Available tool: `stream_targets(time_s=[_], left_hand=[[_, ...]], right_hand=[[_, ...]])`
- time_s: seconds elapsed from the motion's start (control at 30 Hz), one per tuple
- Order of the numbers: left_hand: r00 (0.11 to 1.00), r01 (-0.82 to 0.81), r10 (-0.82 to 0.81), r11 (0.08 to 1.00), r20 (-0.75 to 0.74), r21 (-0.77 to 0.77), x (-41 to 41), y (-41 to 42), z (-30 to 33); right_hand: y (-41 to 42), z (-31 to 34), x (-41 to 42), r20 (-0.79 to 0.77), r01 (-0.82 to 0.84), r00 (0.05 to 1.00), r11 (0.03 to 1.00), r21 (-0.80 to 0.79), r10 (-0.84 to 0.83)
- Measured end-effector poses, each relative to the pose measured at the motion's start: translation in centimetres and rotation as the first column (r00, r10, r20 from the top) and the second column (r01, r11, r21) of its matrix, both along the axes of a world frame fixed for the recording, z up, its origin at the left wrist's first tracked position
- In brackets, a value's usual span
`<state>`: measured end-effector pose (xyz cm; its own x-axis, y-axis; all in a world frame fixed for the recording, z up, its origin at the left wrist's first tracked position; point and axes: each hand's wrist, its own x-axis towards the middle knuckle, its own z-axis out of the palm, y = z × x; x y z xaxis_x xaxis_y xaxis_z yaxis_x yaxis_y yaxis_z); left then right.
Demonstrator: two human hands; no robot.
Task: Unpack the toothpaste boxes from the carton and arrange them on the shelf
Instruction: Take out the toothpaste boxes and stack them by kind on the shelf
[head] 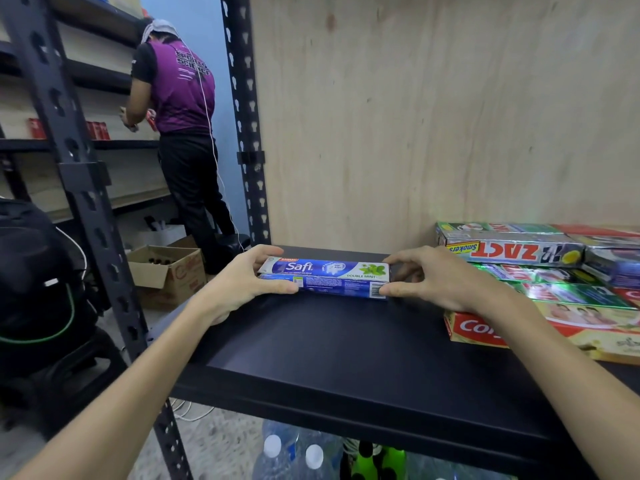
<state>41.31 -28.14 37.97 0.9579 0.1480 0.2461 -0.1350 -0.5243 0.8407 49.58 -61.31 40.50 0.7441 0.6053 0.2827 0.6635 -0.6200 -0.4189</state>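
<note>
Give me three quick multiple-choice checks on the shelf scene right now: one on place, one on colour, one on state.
1. Where do the other toothpaste boxes lie, seen from the Safi box?
A. To its right
B. To its left
C. On top of it

2. What is the main colour of the Safi box?
A. Red
B. Blue
C. Yellow

3. How is the Safi box held?
A. By one hand only
B. By neither hand
C. By both hands, one at each end

Answers:
1 A: the Zact box and the Colgate box lie at the right end of the shelf.
2 B: its faces are blue and white.
3 C: the left hand and the right hand pinch its two ends.
</note>
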Motion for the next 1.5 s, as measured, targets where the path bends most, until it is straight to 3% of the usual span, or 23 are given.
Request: stream_targets(time_s=[0.47, 0.77, 1.0, 1.13, 1.5], left_hand=[[0.999, -0.037, 0.037, 0.999, -0.009, -0.003, 0.5, 0.5, -0.2], [0.982, -0.186, 0.184, 0.981, 0.034, 0.056, 4.1, 2.8, -0.1], [0.941, -0.330, 0.323, 0.942, 0.098, 0.063, 8.1, 4.2, 0.0], [0.909, -0.403, 0.388, 0.911, 0.149, 0.086, 10.2, 5.2, -0.4], [0.936, -0.336, 0.313, 0.931, 0.162, 0.145, 11.6, 5.9, -0.3]], right_hand=[[0.0, 0.0, 0.3, 0.044, 0.009, 0.999, 0.999, -0.038, -0.008], [5.7, 1.8, 4.0, 0.204, 0.084, 0.979, 0.953, -0.290, -0.024], [9.6, 2.4, 7.4, 0.156, 0.120, 0.983, 0.985, -0.121, -0.100], [10.7, 0.7, 8.2, 0.213, 0.099, 0.974, 0.991, -0.093, -0.077], [10.3, -0.6, 10.2, 0.260, 0.136, 0.959, 0.989, -0.053, -0.118]])
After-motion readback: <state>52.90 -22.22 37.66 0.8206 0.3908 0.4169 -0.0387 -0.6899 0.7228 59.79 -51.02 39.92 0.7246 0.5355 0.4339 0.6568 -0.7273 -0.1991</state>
